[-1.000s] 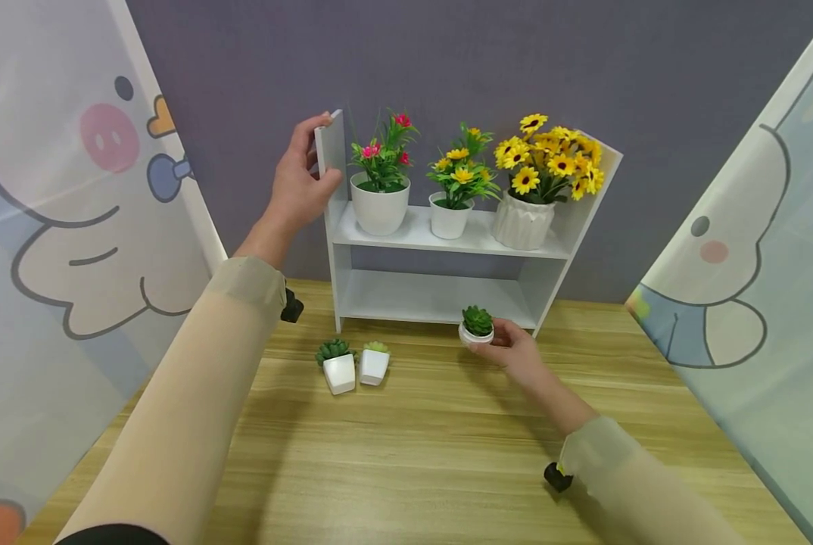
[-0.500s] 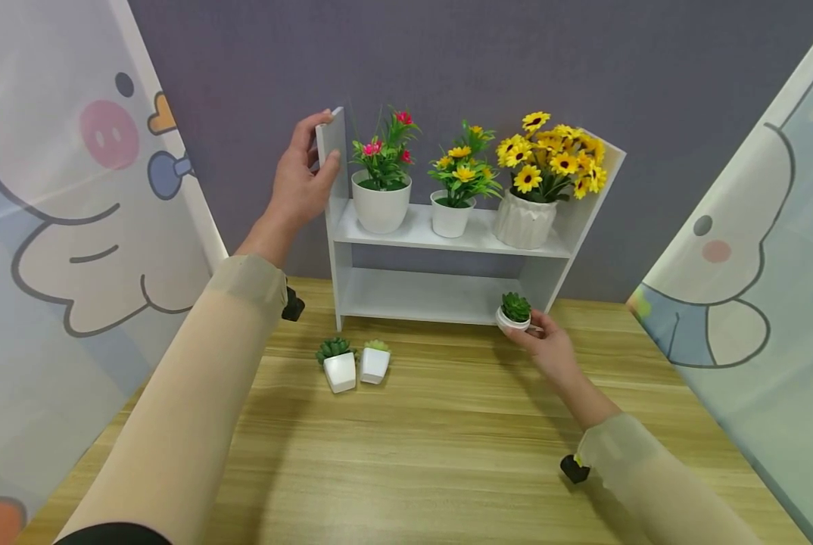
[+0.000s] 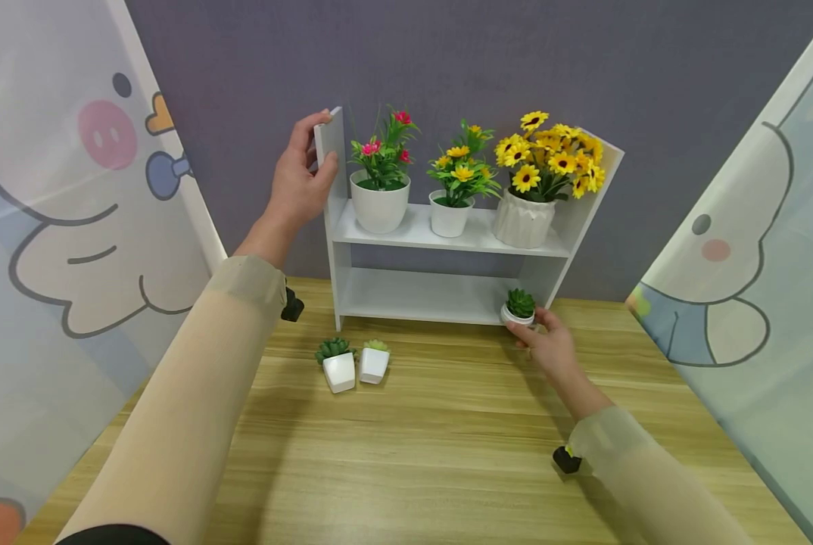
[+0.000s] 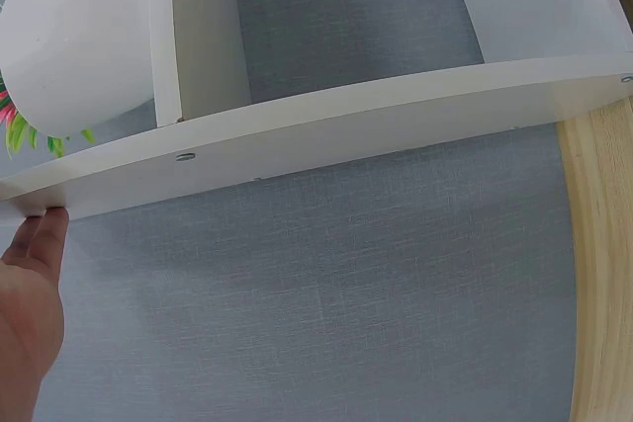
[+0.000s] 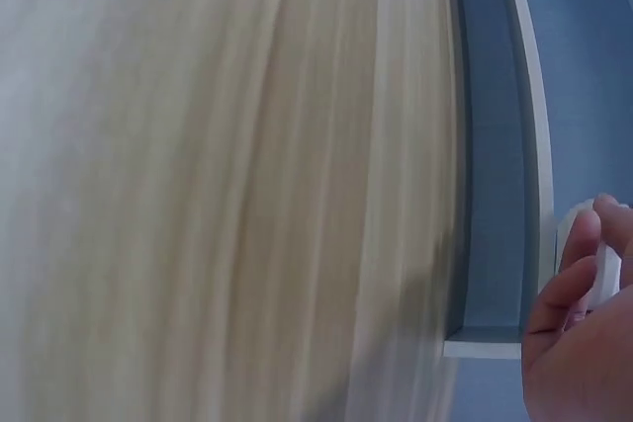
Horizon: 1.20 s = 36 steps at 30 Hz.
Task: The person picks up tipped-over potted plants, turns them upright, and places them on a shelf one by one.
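A dark grey wall (image 3: 447, 60) stands at the back, and in front of it is a wooden surface (image 3: 406, 454) with stripy grain. A pig cloth (image 3: 73, 235) hangs on the left side, and another cloth (image 3: 733, 250) with a cartoon animal hangs on the right. A white shelf (image 3: 427, 295) stands on the surface near the wall. Long pale sleeves (image 3: 175, 378) cover both arms. On the top board, at the right end, is the big yellow plant (image 3: 524, 216) in a white pot with ridges. At the left end is the red plant (image 3: 381, 210) in a smooth white pot. The left hand (image 3: 299, 178) holds the top of the shelf's left side, with the board between its thumb and fingers (image 4: 45, 234). The right hand (image 3: 548, 344) is low down by the other end, its fingers and thumb bent nearly closed in a little pinch. The small yellow plant (image 3: 450, 219) sits in the middle of the top board. On the surface, in front of the shelf's left part, the dark green plant (image 3: 339, 372) and the pale plant (image 3: 374, 365) lie tipped side by side. Smallest is the green plant (image 3: 519, 303), upright in its round white pot, pinched by the right hand at the right front corner of the low board. I cannot tell if its pot touches the board.
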Available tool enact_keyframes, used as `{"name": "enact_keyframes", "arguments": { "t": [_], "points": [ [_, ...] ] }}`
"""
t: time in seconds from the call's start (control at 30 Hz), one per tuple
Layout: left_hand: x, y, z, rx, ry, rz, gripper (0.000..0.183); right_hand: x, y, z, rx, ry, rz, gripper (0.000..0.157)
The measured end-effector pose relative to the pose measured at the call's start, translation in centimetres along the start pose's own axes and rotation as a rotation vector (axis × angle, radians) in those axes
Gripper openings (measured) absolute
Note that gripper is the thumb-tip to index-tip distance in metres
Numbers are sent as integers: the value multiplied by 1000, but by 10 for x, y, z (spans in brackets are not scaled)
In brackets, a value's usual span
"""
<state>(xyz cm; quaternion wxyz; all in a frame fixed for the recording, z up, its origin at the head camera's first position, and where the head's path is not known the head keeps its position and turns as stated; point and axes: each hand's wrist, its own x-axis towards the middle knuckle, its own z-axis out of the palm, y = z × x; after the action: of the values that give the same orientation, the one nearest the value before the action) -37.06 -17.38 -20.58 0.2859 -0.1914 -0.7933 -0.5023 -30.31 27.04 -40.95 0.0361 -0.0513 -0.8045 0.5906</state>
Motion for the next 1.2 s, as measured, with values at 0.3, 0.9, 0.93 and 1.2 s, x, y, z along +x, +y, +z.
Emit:
{"name": "enact_keyframes", "arguments": {
  "t": [0.3,0.9,0.93,1.2],
  "points": [
    [1,-2,-1,-20,16,7,57,-2,-6,15,48,86,-27,84],
    [1,-1,0,-3,6,5,58,10,-8,28,59,128,-18,80],
    [1,-1,0,-4,7,6,58,10,-8,29,58,132,-15,81],
    [1,0,0,-14,10,12,58,14,-7,33,67,146,3,83]
  ]
}}
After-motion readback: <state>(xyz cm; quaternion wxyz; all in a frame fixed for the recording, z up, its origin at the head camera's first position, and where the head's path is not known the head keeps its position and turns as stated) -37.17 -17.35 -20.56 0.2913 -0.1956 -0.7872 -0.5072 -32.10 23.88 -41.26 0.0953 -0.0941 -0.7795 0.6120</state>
